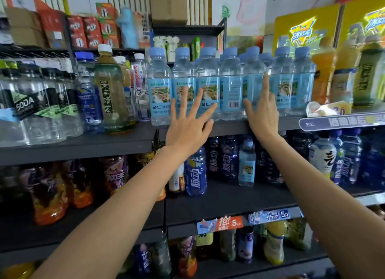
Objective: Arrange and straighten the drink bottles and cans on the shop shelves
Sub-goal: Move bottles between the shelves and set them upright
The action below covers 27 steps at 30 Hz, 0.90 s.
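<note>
Left hand (187, 130) fingers spread wide, right hand (261, 114) open (index raised), both against water bottles (230, 85).

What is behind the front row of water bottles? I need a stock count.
Behind the front water bottles, more blue caps show a second row. Its bottle bodies, and anything further back, are covered.

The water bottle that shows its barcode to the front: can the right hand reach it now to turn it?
Probably yes. The right hand is open right beside the barcode bottle in the front row, and nothing stands between them. The neighbouring bottles are packed close, which may hinder gripping.
</note>
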Motion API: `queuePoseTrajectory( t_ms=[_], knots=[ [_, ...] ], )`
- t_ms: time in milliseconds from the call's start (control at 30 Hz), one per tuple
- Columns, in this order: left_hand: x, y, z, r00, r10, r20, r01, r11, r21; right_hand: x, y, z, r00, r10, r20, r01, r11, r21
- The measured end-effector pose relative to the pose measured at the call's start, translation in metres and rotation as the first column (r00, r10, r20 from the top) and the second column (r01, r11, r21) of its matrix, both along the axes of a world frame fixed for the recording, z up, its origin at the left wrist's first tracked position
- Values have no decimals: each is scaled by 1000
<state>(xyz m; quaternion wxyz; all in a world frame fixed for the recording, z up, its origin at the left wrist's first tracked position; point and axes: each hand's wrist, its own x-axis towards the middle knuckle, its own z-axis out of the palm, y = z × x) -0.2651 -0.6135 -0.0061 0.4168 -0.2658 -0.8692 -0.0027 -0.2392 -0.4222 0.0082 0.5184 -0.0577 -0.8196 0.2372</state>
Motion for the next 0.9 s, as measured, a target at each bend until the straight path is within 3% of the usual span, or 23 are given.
queuePoseTrajectory(
  t_ms=[133,200,300,333,367,433,500,633,800,900],
  knots=[
    [-1,1,-3,999,-16,-37,17,1000,8,0,2,-12,994,-99,54,92,988,122],
    [-1,1,-3,999,-18,-40,18,1000,16,6,0,-24,995,-90,-43,95,987,128],
    [-1,1,-3,999,-24,-34,25,999,27,19,-4,-73,936,-29,-350,3,997,-73],
    [-1,0,-3,999,-25,-40,27,999,26,22,-5,-97,924,-26,-382,-39,986,-162],
    [-1,0,-4,999,-25,-45,26,999,20,21,-3,-121,943,-15,-332,-66,970,-233],
    [0,0,-5,998,-20,-55,20,1000,5,10,2,-160,1000,7,-26,-16,935,-354],
    [-1,1,-6,998,-12,-66,13,1000,6,-9,11,-175,969,68,236,39,905,-423],
    [-6,2,-7,995,-23,-96,25,1000,19,-49,23,-155,939,142,312,48,847,-529],
    [-13,2,-11,987,-38,-156,44,998,36,-94,35,-159,877,75,474,235,795,-560],
    [-13,3,-11,983,-35,-179,39,999,22,-92,28,-170,882,41,470,274,767,-580]
  ],
)
